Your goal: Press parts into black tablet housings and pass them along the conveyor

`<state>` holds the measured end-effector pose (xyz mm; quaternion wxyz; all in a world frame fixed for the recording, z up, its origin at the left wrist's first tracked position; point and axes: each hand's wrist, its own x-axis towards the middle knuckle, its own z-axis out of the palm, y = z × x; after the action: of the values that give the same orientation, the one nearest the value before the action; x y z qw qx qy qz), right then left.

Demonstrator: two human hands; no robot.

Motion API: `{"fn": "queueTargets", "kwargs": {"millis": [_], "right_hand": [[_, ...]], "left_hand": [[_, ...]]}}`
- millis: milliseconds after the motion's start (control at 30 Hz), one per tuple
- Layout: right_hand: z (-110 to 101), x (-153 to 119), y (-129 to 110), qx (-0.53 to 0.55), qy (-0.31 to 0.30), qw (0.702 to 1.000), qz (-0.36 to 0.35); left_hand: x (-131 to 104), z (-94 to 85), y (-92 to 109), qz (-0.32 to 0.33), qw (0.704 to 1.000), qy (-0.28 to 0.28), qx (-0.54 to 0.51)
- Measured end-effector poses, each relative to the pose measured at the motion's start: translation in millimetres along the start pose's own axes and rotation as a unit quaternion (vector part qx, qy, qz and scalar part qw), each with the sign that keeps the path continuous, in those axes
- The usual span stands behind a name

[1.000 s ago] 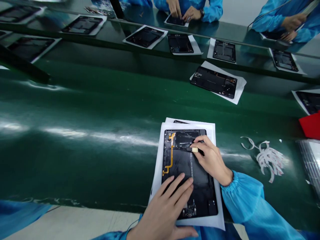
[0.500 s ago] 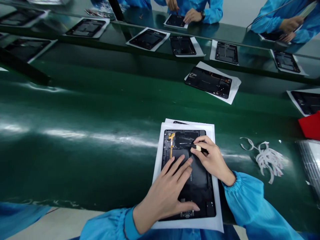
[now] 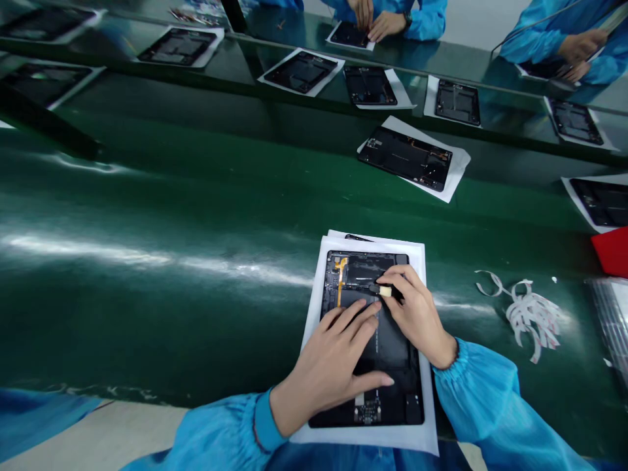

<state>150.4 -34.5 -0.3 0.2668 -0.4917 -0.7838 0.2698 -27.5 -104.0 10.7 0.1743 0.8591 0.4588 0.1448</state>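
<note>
An opened tablet (image 3: 392,386) lies on white sheets (image 3: 316,275) in front of me, its dark inside facing up. An orange flex cable (image 3: 341,281) runs down its upper left part. My left hand (image 3: 338,360) rests flat across the tablet's middle, fingers spread. Above its fingertips, my right hand (image 3: 415,311) pinches a small black piece with a cream-coloured block (image 3: 385,292) on it, close over the tablet. What exactly this piece is, I cannot make out. The edge of another dark panel (image 3: 356,237) peeks out beneath the upper sheet.
Right of the tablet lies a heap of curled white strips (image 3: 534,317). Further right are clear plastic trays (image 3: 611,314) and a red object (image 3: 611,252). Another opened tablet (image 3: 407,158) lies ahead. More tablets line a raised shelf (image 3: 314,101), behind which two people work.
The small piece in my right hand has turned, its cream block now pointing more to the right. My left hand stays on the tablet. The whole view has shifted slightly.
</note>
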Motion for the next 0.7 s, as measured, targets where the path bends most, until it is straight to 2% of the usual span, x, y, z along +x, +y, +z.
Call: {"fn": "queueTargets", "kwargs": {"millis": [200, 300, 333, 400, 467, 500, 567, 700], "right_hand": [[-14.5, -6.6, -9.8, 0.052, 0.076, 0.995, -0.021], [-23.4, -18.2, -17.3, 0.05, 0.039, 0.997, -0.036], [-24.8, -21.9, -18.9, 0.034, 0.016, 0.998, -0.044], [-25.2, -28.6, -20.6, -0.023, -0.038, 0.997, -0.069], [-24.2, -36.2, -21.7, -0.1, -0.087, 0.985, -0.108], [-23.8, -41.3, -22.7, -0.135, -0.107, 0.976, -0.133], [-24.2, -55.8, -26.4, -0.185, -0.138, 0.955, -0.185], [-26.7, -92.6, -38.9, -0.234, -0.163, 0.924, -0.254]], "left_hand": [[15.8, -9.1, 1.3, -0.05, 0.998, -0.003, -0.031], [17.6, -11.9, -1.0, -0.043, 0.997, 0.01, -0.07], [16.4, -13.5, -3.8, -0.045, 0.994, 0.027, -0.093], [10.7, -18.1, -13.1, -0.079, 0.983, 0.1, -0.134], [1.5, -23.8, -25.9, -0.156, 0.96, 0.192, -0.134], [-4.0, -26.3, -32.6, -0.198, 0.948, 0.218, -0.117], [-15.1, -28.6, -43.8, -0.258, 0.94, 0.211, -0.07], [-31.6, -20.4, -47.6, -0.287, 0.948, 0.139, -0.002]]}}
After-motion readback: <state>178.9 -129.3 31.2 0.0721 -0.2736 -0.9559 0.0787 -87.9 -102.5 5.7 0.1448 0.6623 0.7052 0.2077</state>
